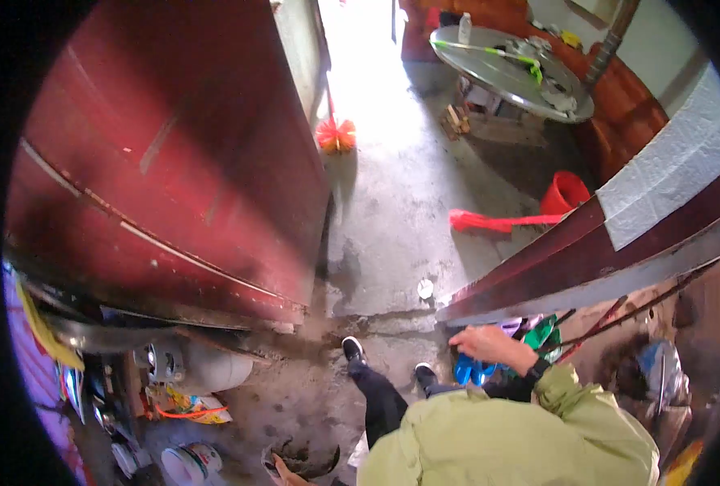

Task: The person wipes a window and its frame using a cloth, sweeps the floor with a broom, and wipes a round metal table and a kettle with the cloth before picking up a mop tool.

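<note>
At the bottom edge, my left hand [289, 474] is closed on the rim of a round, dark bowl [315, 462]; its inside looks dark and mottled. Part of that hand is cut off by the frame. My right hand [494, 344] is out in front of my body on the right, a black band on its wrist. Its fingers are loosely bent, and I see nothing held in them. Blue shoes [473, 370] lie on the floor below it. My two feet in dark shoes [353, 350] stand just short of a worn door sill [392, 324].
A red door [174, 154] stands open at left, a red frame [538, 263] at right. Beyond lie a red-bristled broom [336, 136], a red-headed long-handled tool [481, 220], a red bucket [568, 193] and a round table [506, 69]. A gas cylinder [214, 366] and white bucket [183, 467] sit left.
</note>
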A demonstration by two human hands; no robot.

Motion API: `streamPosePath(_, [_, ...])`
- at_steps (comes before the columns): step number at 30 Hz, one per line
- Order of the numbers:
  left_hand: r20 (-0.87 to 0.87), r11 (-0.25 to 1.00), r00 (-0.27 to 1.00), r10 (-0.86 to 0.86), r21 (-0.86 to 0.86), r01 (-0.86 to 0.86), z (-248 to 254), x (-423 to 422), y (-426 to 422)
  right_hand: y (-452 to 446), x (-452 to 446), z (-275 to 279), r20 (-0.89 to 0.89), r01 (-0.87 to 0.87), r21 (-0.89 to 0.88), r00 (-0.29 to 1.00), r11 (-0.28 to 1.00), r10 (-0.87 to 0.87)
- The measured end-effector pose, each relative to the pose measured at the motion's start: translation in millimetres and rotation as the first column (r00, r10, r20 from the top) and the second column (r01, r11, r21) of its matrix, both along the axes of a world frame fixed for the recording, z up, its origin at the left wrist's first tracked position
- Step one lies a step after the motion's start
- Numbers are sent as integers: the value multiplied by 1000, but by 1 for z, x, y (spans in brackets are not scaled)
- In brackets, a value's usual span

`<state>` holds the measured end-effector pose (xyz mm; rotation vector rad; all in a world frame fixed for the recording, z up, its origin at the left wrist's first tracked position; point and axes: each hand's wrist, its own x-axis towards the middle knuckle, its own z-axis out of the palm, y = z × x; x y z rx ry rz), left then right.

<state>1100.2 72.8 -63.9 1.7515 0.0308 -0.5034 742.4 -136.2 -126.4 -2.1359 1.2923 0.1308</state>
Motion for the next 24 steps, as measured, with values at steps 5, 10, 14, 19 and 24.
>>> streamPosePath(5, [-86, 967, 964, -250, 28, 253, -24, 97, -73, -29, 33, 26, -52, 228, -112, 971, 967, -235])
streamPosePath(10, [-128, 897, 890, -437, 20, 443, -27, 127, -167, -32, 72, 25, -40, 289, -62, 956, 955, -291])
streamPosePath(14, [-88, 738, 736, -672, 10, 675, -52, 139, -221, -55, 92, 32, -82, 301, 18, 951, 953, -299])
streamPosePath(19, [-51, 618, 622, -782, 72, 783, -44, 110, -281, -133, 96, 9, -130, 429, 64, 899, 901, -419])
streamPosePath(24, [-30, 426, 435, -900, 153, 892, -43, 88, -335, -250, 21, -36, 45, 658, -490, 675, 573, -736])
